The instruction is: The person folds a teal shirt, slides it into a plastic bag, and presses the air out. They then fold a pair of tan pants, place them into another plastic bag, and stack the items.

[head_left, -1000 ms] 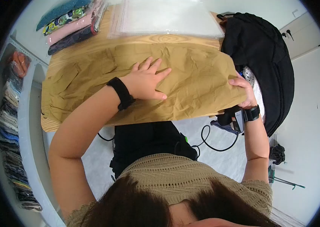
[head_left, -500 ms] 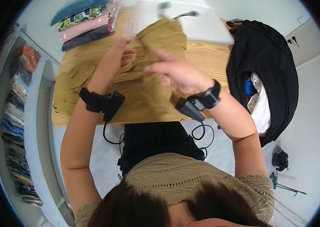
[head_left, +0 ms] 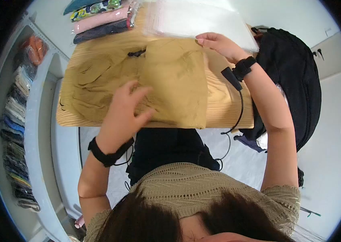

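Note:
A tan garment (head_left: 174,80) lies on the wooden table, its right part folded over into a flat panel and its left part wrinkled. My left hand (head_left: 128,107) hovers at or just above the middle of the cloth near the front, fingers spread, slightly blurred. At the panel's far right corner is my right hand (head_left: 218,45), its thumb and forefinger pinched together on the cloth edge. A dark cord piece (head_left: 136,53) shows at the panel's upper left.
Bagged folded fabrics (head_left: 102,24) are stacked at the back left of the table (head_left: 231,101). Clear plastic bags (head_left: 198,20) lie at the back. A large black bag (head_left: 291,80) is on the right, and a shelf with packed clothes (head_left: 17,133) on the left.
The tan cloth's right part, lifted and blurred before, now lies flat. My right hand has moved right and away from me to its corner. My left hand has come nearer and its fingers are spread.

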Available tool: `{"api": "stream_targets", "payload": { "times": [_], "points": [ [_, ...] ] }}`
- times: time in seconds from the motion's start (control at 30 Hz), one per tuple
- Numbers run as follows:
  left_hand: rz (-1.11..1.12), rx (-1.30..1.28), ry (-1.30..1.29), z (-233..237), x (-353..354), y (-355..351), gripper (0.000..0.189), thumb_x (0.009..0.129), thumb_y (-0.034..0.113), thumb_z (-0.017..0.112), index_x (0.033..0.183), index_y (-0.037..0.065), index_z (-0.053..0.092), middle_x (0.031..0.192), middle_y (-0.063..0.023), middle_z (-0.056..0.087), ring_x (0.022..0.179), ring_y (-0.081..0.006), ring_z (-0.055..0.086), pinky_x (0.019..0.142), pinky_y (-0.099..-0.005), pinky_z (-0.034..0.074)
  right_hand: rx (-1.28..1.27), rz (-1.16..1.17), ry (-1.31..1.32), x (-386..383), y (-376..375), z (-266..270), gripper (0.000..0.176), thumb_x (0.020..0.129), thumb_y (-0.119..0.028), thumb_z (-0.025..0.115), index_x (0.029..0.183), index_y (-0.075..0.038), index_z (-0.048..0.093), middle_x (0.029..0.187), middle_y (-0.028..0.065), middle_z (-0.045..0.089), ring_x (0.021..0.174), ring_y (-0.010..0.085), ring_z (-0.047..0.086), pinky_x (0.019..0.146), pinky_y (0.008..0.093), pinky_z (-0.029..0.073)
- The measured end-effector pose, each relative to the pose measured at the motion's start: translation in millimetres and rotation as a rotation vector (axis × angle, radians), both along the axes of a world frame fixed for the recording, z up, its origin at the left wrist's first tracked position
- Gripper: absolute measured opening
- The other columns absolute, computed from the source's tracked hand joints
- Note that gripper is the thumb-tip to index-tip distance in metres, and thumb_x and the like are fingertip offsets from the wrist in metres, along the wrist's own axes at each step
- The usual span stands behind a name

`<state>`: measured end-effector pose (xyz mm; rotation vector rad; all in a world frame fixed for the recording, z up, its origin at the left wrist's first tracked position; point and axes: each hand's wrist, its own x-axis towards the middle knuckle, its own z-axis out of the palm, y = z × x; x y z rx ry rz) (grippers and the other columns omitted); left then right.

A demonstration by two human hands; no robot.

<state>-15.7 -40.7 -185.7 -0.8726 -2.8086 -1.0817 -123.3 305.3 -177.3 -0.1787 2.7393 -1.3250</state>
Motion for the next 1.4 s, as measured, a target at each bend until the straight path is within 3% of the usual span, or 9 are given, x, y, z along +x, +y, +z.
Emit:
{"api": "stream_targets", "payload": {
  "times": [0.07, 0.2, 0.37, 0.6, 0.7, 0.77, 0.87, 1.07, 1.4],
  "points": [
    [-0.243, -0.048, 0.045, 3.0, 8.5, -2.5, 0.046, 0.074, 0.011, 0.068, 0.119, 0.009, 0.058, 0.132, -0.0194, 0.044, 0.124, -0.0348, 0.041, 0.104, -0.0408, 0.033, -0.058, -0.031, -0.108, -10.0, -1.4, -9.8, 0.032, 0.091, -0.030, 0.061, 0.112, -0.006, 0.062, 0.098, -0.0008, 0.063, 0.090, 0.0102, 0.054, 0.085, 0.0225, 0.041],
    [-0.243, -0.015, 0.062, -23.8, 6.8, -9.7, 0.036, 0.070, 0.006, 0.069, 0.106, 0.006, 0.063, 0.120, -0.0166, 0.053, 0.119, -0.0347, 0.045, 0.102, -0.0421, 0.035, -0.213, 0.023, -0.266, -27.2, 3.3, -25.5, 0.027, 0.091, -0.030, 0.061, 0.102, -0.006, 0.064, 0.092, -0.0017, 0.062, 0.084, 0.0090, 0.053, 0.081, 0.0218, 0.040],
    [-0.253, 0.166, 0.256, -36.3, 8.2, -11.0, 0.019, 0.064, 0.000, 0.064, 0.083, 0.003, 0.058, 0.089, -0.0116, 0.057, 0.095, -0.0334, 0.054, 0.083, -0.0417, 0.043, -0.262, 0.026, -0.242, -31.8, -0.6, -34.1, 0.024, 0.092, -0.031, 0.060, 0.085, -0.008, 0.062, 0.077, -0.0057, 0.057, 0.071, 0.0059, 0.048, 0.070, 0.0227, 0.040],
    [-0.326, 0.190, 0.205, -46.8, 12.4, -18.9, 0.019, 0.059, 0.000, 0.062, 0.076, 0.005, 0.057, 0.076, -0.0099, 0.051, 0.081, -0.0309, 0.051, 0.072, -0.0399, 0.042, -0.176, -0.009, -0.241, -26.2, -12.3, -27.0, 0.026, 0.092, -0.033, 0.060, 0.085, -0.008, 0.062, 0.074, -0.0050, 0.056, 0.067, 0.0063, 0.048, 0.065, 0.0222, 0.041],
    [-0.337, 0.168, 0.145, -39.3, 19.1, -23.0, 0.017, 0.065, 0.004, 0.065, 0.081, 0.004, 0.059, 0.079, -0.0098, 0.052, 0.083, -0.0296, 0.052, 0.075, -0.0391, 0.043, -0.126, -0.046, -0.252, -19.6, -16.3, -28.8, 0.027, 0.091, -0.033, 0.060, 0.090, -0.007, 0.062, 0.078, -0.0027, 0.058, 0.072, 0.0072, 0.050, 0.069, 0.0231, 0.042],
    [-0.338, 0.268, -0.045, -24.2, 20.7, -26.3, 0.019, 0.073, 0.010, 0.066, 0.091, 0.003, 0.062, 0.088, -0.0104, 0.057, 0.088, -0.0294, 0.055, 0.080, -0.0382, 0.044, 0.060, -0.091, 0.022, -14.4, -18.9, -27.3, 0.031, 0.090, -0.032, 0.060, 0.101, -0.003, 0.061, 0.088, 0.0037, 0.062, 0.083, 0.0147, 0.057, 0.078, 0.0271, 0.045],
    [-0.140, 0.137, 0.157, 4.8, 12.1, -33.6, 0.023, 0.082, 0.015, 0.063, 0.102, 0.003, 0.062, 0.100, -0.0113, 0.060, 0.094, -0.0270, 0.057, 0.083, -0.0360, 0.044, 0.235, -0.038, 0.299, 34.2, -43.9, 11.7, 0.036, 0.089, -0.029, 0.061, 0.114, -0.002, 0.057, 0.105, 0.0114, 0.062, 0.100, 0.0232, 0.058, 0.089, 0.0314, 0.044],
    [-0.063, 0.058, -0.036, 31.7, -84.9, -12.9, 0.028, 0.089, 0.019, 0.056, 0.110, 0.000, 0.059, 0.096, -0.0091, 0.062, 0.090, -0.0156, 0.057, 0.079, -0.0281, 0.045, 0.430, 0.280, 0.286, 160.7, -76.4, 2.5, 0.057, 0.080, -0.026, 0.067, 0.130, -0.009, 0.046, 0.136, 0.0200, 0.043, 0.128, 0.0399, 0.037, 0.106, 0.0462, 0.031],
    [-0.088, 0.019, -0.237, -24.4, -190.5, 53.5, 0.030, 0.088, 0.027, 0.058, 0.101, -0.001, 0.062, 0.089, -0.0093, 0.064, 0.080, -0.0192, 0.058, 0.073, -0.0307, 0.046, 0.560, 0.116, 0.310, 205.4, -88.9, -39.1, 0.072, 0.064, -0.018, 0.077, 0.130, -0.023, 0.050, 0.144, 0.0105, 0.036, 0.134, 0.0315, 0.032, 0.108, 0.0494, 0.027]
  ]
}}
